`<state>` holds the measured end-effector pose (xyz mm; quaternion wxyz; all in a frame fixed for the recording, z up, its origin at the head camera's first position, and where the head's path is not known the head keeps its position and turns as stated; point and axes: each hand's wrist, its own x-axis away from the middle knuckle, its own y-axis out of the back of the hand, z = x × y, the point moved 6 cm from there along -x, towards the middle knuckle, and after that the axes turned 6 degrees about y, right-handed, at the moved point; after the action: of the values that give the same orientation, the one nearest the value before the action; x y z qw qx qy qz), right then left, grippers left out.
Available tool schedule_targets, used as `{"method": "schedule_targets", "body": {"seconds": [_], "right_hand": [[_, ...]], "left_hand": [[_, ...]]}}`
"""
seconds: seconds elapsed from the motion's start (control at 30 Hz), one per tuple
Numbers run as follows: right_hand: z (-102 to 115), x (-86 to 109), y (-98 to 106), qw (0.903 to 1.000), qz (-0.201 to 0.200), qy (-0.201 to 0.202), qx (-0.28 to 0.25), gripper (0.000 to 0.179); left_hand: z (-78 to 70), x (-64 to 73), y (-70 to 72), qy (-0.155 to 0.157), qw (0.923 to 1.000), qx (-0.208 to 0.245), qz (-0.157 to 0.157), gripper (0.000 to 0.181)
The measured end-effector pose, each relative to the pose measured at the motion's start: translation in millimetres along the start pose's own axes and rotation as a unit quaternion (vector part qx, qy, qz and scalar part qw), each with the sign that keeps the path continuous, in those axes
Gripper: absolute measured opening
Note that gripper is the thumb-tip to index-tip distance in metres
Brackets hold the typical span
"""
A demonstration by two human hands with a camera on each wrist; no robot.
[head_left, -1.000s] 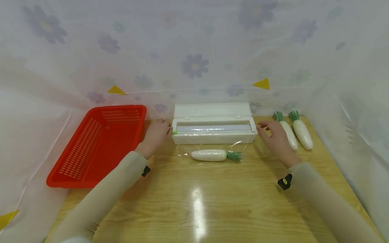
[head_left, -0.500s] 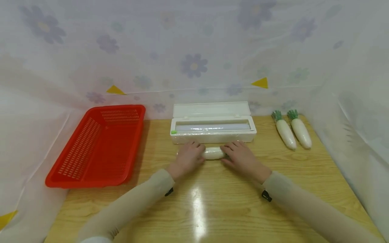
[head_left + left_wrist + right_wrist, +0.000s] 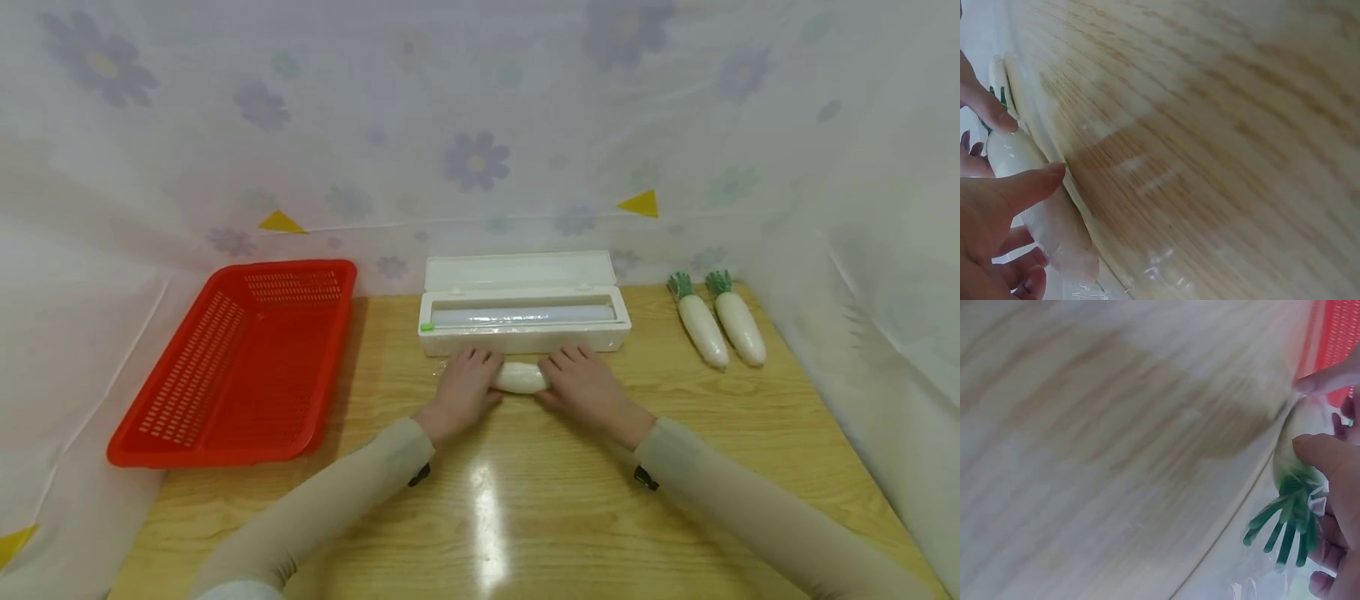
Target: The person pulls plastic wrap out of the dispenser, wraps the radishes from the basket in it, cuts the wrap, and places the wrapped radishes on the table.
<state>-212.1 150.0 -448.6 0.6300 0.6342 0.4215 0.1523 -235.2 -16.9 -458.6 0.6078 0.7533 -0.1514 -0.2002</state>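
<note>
A white radish (image 3: 521,377), wrapped in clear film, lies crosswise on the table just in front of the white film box. My left hand (image 3: 463,386) grips its left part, thumb on the near side and fingers behind. Towards the other end my right hand (image 3: 585,387) grips it in the same way, hiding the leaves in the head view. The right wrist view shows the green leaves (image 3: 1294,519) sticking out past that hand, with film around them. Loose film (image 3: 1085,289) trails beyond the radish's left tip in the left wrist view.
The white film box (image 3: 525,342) stands with its lid raised and a roll of cling film (image 3: 525,314) inside. Two more white radishes, a nearer one (image 3: 702,332) and a farther one (image 3: 739,327), lie at the back right. A red basket (image 3: 330,367) is at left.
Both hands have come from the two ends of the film box inward and down to the radish, and now grip it. Over the last half second they have barely moved.
</note>
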Motion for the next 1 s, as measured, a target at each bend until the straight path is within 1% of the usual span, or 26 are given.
{"method": "schedule_targets", "body": {"seconds": [0.1,0.33,0.47,0.6,0.7,0.8,1.0], "right_hand": [[2.3,-3.1,3.5,0.9999,0.007,-0.004,-0.01,0.044],[5.8,-6.5,8.9,0.9991,0.012,-0.023,-0.033,0.046],[7.1,-8.4,9.9,0.9974,0.016,-0.043,-0.055,0.044],[8.4,-11.4,10.1,0.9954,0.014,-0.055,-0.078,0.042],[8.6,-12.5,9.2,0.994,0.017,-0.062,-0.089,0.042],[6.1,-11.5,5.5,0.9927,0.029,-0.073,-0.091,0.045],[-3.3,-9.3,-0.7,0.9916,0.038,-0.081,-0.094,0.05]], "left_hand": [[0.9,0.4,-0.6,0.002,1.0,-0.008,-0.002,0.051],[4.6,1.1,1.4,-0.003,0.9996,-0.003,-0.026,0.041],[6.3,1.7,3.3,-0.009,0.9993,0.01,-0.034,0.042],[8.2,2.5,5.0,-0.011,0.9991,0.005,-0.042,0.046],[9.2,3.3,5.6,-0.012,0.9989,-0.005,-0.045,0.047],[9.1,4.3,4.8,-0.017,0.9987,-0.014,-0.047,0.043],[3.4,6.3,6.1,-0.023,0.9987,-0.02,-0.042,0.038]]}}
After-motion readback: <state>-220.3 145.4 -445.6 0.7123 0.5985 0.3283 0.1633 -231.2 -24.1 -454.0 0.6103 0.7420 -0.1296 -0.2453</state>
